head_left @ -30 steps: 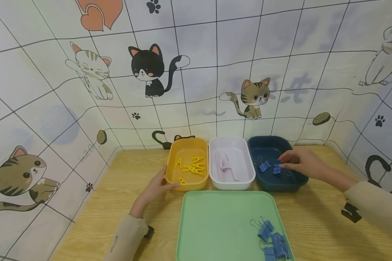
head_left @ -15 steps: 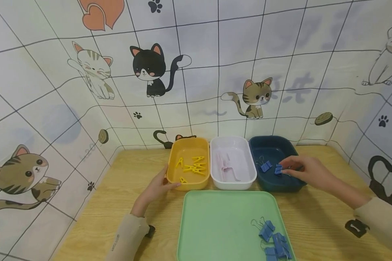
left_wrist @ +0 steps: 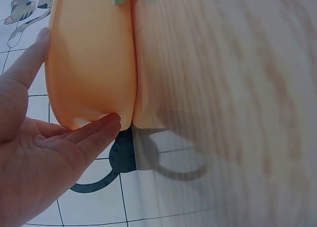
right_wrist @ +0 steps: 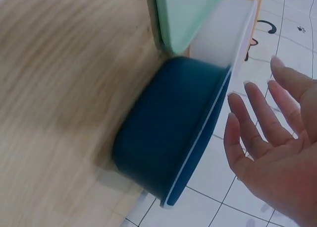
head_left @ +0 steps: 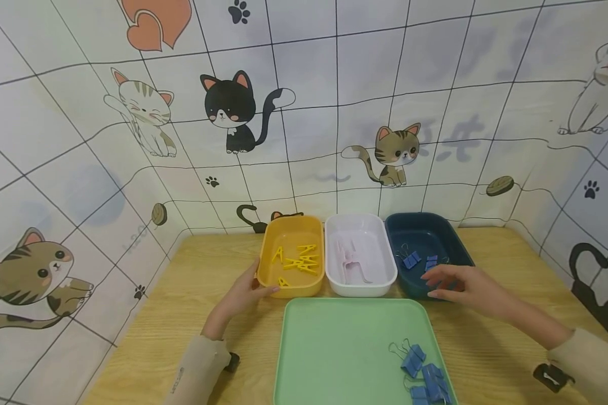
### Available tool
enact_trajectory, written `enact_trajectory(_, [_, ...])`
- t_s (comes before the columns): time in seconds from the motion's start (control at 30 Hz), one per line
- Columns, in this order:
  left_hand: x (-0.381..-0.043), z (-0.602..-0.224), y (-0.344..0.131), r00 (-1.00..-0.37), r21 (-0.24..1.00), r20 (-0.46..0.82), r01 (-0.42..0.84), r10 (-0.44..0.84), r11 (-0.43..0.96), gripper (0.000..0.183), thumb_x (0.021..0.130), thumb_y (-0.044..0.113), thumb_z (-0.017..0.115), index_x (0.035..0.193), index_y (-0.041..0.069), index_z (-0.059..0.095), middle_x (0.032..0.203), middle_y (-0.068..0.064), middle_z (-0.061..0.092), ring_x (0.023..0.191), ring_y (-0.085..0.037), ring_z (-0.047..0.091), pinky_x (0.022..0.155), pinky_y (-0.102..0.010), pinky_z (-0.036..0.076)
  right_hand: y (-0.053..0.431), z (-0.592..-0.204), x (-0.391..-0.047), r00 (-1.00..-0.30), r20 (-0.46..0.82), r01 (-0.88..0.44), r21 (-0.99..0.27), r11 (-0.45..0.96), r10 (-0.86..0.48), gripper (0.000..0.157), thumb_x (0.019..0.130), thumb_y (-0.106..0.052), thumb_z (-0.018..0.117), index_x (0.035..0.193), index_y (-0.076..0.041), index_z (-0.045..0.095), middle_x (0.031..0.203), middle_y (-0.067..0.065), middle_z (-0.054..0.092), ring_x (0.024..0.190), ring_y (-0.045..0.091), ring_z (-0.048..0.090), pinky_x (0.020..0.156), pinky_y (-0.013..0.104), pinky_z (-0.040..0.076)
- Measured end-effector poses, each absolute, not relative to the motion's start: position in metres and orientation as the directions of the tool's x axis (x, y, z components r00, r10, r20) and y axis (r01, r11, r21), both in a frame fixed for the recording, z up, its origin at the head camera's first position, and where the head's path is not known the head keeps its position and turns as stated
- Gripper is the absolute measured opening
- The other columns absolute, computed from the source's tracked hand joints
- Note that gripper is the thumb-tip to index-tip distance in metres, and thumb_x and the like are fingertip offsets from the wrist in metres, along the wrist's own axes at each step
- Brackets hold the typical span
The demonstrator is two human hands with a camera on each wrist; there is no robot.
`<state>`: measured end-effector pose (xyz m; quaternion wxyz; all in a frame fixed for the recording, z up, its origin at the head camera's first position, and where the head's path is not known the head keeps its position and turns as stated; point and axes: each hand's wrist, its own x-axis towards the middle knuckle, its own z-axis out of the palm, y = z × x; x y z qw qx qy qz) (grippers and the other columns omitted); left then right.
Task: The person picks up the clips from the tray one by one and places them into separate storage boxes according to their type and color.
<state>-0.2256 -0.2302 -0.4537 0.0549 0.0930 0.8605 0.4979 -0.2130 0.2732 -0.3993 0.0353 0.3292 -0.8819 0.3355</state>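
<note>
My left hand (head_left: 243,288) rests against the near left corner of the yellow bin (head_left: 316,288), its thumb across the front and its fingers along the outer side. Those fingers look nearly straight in the left wrist view, touching the bin wall (left_wrist: 94,58). Inside lie several yellow clothespins (head_left: 300,262). Over the near right part of the navy bin (head_left: 410,222) hovers my right hand (head_left: 468,288), fingers loosely bent and holding nothing. Two blue binder clips, one (head_left: 411,260) at left and one (head_left: 430,262) beyond my fingertips, lie in this bin.
Between those bins stands a white bin (head_left: 360,225) holding pale pink clips (head_left: 352,261). In front, a green tray (head_left: 344,343) carries several blue binder clips (head_left: 412,360) at its right side. A cat-patterned wall (head_left: 314,129) rises right behind the bins.
My right hand has let go of a blue binder clip in the navy bin and drawn back toward the bin's near edge. The left hand stays at the yellow bin.
</note>
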Motion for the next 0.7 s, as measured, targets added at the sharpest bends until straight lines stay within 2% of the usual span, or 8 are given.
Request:
enact_trajectory(0.2, [-0.226,-0.455,-0.231,-0.977,0.869,-0.007,0.101,0.215,0.485,0.092,0.093,0.020,0.074,0.161,0.008,0.014,0.165,-0.014,0.023,0.143,-0.033,0.040,0.113,-0.050,0.039,0.270,-0.409,-0.206,-0.743,0.238,-0.613,-0.616,0.495,-0.625,0.029,0.090,-0.015,0.075,0.118,-0.010,0.068,0.108,0.003,0.072,0.087,0.001,0.064,0.067,0.023,0.056])
enact_trajectory(0.43, [-0.227,-0.456,-0.233,-0.971,0.866,0.018,0.134,0.236,0.482,0.091,0.092,0.019,0.074,0.161,0.008,0.016,0.163,-0.015,0.027,0.141,-0.035,0.042,0.113,-0.051,0.040,0.264,-0.419,-0.198,-0.730,0.172,-0.568,-0.690,0.448,-0.661,0.026,0.092,-0.015,0.073,0.117,-0.015,0.068,0.107,0.004,0.072,0.090,0.007,0.066,0.071,0.023,0.057])
enact_trajectory(0.7, [-0.227,-0.456,-0.232,-0.972,0.862,0.020,0.135,0.233,0.489,0.091,0.092,0.019,0.075,0.161,0.009,0.017,0.163,-0.015,0.028,0.143,-0.034,0.040,0.113,-0.052,0.039,0.260,-0.432,-0.190,-0.676,0.150,-0.574,-0.721,0.388,-0.722,0.026,0.091,-0.013,0.073,0.116,-0.007,0.066,0.108,0.009,0.072,0.091,0.013,0.066,0.068,0.025,0.056])
